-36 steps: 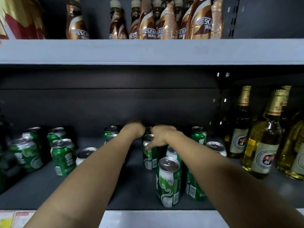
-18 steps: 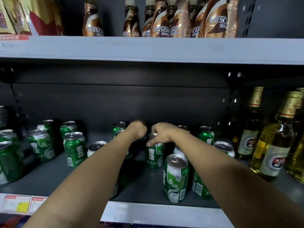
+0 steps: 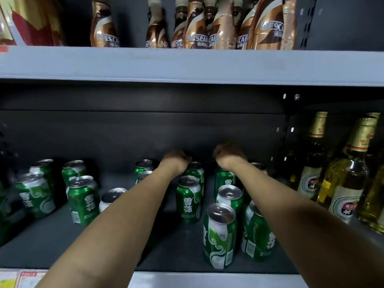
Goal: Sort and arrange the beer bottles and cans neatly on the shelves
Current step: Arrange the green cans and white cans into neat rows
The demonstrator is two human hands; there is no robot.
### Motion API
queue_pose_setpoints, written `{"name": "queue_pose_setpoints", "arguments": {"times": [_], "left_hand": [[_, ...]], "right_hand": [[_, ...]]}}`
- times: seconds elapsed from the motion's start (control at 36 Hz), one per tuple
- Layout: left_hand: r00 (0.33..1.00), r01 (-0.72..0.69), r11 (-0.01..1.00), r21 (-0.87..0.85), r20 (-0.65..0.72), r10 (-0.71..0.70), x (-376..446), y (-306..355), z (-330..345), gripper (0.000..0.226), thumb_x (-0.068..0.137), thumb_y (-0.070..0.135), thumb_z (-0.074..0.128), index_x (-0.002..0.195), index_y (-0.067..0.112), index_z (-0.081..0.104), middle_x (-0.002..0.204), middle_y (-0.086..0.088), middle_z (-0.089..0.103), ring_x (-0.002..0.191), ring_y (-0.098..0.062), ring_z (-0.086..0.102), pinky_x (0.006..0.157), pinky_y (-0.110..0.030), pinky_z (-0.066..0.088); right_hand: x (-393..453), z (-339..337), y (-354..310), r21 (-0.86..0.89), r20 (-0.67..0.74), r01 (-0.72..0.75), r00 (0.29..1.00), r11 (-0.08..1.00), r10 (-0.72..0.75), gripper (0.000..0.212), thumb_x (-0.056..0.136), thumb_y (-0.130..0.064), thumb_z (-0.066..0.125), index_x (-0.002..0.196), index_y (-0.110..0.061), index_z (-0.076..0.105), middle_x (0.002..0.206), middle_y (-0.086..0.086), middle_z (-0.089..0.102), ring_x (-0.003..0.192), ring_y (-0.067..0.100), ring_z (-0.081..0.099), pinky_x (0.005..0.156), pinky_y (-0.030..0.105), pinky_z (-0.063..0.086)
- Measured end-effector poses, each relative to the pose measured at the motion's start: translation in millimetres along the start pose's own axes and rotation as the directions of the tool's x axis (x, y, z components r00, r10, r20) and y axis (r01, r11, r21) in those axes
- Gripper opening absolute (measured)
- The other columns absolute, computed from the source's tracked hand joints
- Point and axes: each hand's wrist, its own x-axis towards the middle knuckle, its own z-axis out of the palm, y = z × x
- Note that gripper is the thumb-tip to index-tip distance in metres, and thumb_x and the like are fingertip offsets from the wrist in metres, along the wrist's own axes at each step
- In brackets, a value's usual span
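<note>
Several green beer cans stand on the dark lower shelf [image 3: 62,246]. There is a loose group at the left [image 3: 83,199] and a tighter cluster in the middle [image 3: 189,198]. Both my arms reach to the back of the shelf. My left hand [image 3: 176,161] is curled knuckles-up beside a back can [image 3: 195,170]; its fingers are hidden. My right hand [image 3: 228,155] curls down over the top of another back green can [image 3: 224,179]. The nearest can [image 3: 220,233] stands at the shelf front. Glass beer bottles [image 3: 349,183] with gold caps stand at the right.
The grey upper shelf [image 3: 187,65] carries brown coffee bottles [image 3: 197,28] and red-and-gold packs [image 3: 35,19]. Price tags [image 3: 27,279] line the front edge at the lower left. A dark back panel closes the shelf. Bare shelf floor lies between the left cans and the middle cluster.
My hands, close together before, have spread apart. The right hand has moved right onto a different back can. A back can between the hands is now uncovered. The left hand stays put.
</note>
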Motion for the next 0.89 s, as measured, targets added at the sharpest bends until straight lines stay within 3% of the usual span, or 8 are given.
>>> {"name": "queue_pose_setpoints", "arguments": {"times": [0.17,0.25,0.36,0.44,0.53,0.61,0.72,0.89], "left_hand": [[0.981,0.001,0.997,-0.081,0.192,0.014,22,9,16,0.066,0.082,0.042,0.074,0.137,0.011,0.052,0.139,-0.008,0.051,0.126,-0.026,0.048,0.105,-0.036,0.041],[0.988,-0.005,0.999,0.036,0.155,-0.001,27,8,18,0.065,0.077,0.043,0.078,0.128,0.009,0.058,0.129,-0.007,0.058,0.118,-0.026,0.052,0.099,-0.035,0.045],[0.99,-0.014,1.0,0.008,0.14,0.013,29,4,20,0.059,0.073,0.041,0.082,0.119,0.008,0.064,0.121,-0.008,0.063,0.112,-0.026,0.056,0.097,-0.038,0.048],[0.992,-0.001,1.0,-0.009,0.123,0.002,24,5,18,0.056,0.072,0.034,0.084,0.117,0.008,0.064,0.116,-0.009,0.064,0.109,-0.027,0.059,0.093,-0.038,0.051],[0.99,0.014,0.997,-0.076,0.139,-0.003,21,5,18,0.045,0.076,0.018,0.079,0.117,0.008,0.064,0.117,-0.011,0.065,0.106,-0.028,0.061,0.09,-0.038,0.053],[0.996,0.015,0.994,-0.106,0.089,-0.006,17,5,16,0.04,0.084,0.012,0.068,0.123,0.008,0.06,0.125,-0.011,0.06,0.112,-0.029,0.057,0.095,-0.039,0.05],[0.996,0.014,0.999,-0.036,-0.092,-0.017,6,4,7,0.031,0.096,0.014,0.049,0.125,0.007,0.059,0.131,-0.015,0.058,0.117,-0.032,0.055,0.087,-0.029,0.043],[0.982,-0.005,0.999,-0.04,-0.188,-0.003,-14,0,0,0.028,0.095,0.011,0.045,0.116,0.003,0.061,0.128,-0.019,0.059,0.116,-0.036,0.055,0.088,-0.032,0.042]], "right_hand": [[2,10,0,-0.143,0.108,0.129,0.988,0.981,-0.114,0.037,0.092,-0.015,0.048,0.125,-0.017,0.063,0.138,0.01,0.054,0.125,0.033,0.051,0.104,0.042,0.043],[4,10,0,-0.181,0.11,0.132,0.987,0.975,-0.113,0.038,0.092,-0.015,0.046,0.127,-0.019,0.061,0.14,0.009,0.053,0.127,0.032,0.05,0.105,0.043,0.041],[4,7,1,-0.184,0.104,0.153,0.985,0.971,-0.135,0.035,0.092,-0.016,0.047,0.123,-0.018,0.064,0.135,0.01,0.056,0.123,0.033,0.053,0.101,0.042,0.045],[-3,5,-4,-0.09,0.192,0.22,0.961,0.971,-0.2,0.028,0.087,-0.015,0.054,0.11,-0.013,0.069,0.121,0.009,0.063,0.11,0.03,0.059,0.094,0.039,0.05],[-15,5,-11,0.008,0.388,0.267,0.888,0.964,-0.249,0.028,0.085,-0.016,0.063,0.111,-0.005,0.065,0.101,0.005,0.062,0.095,0.021,0.056,0.081,0.032,0.046],[-23,9,-19,0.003,0.496,0.291,0.83,0.957,-0.254,0.058,0.079,-0.038,0.076,0.124,-0.009,0.054,0.107,0.001,0.058,0.101,0.02,0.057,0.091,0.035,0.048],[-31,20,-29,-0.007,0.42,0.363,0.847,0.932,-0.326,0.071,0.072,-0.051,0.079,0.127,-0.014,0.052,0.112,-0.004,0.057,0.104,0.017,0.056,0.094,0.032,0.046],[-42,19,-40,-0.273,0.339,0.42,0.884,0.866,-0.322,0.065,0.073,-0.061,0.073,0.117,-0.015,0.061,0.118,0.0,0.062,0.112,0.023,0.056,0.09,0.039,0.035]]}}
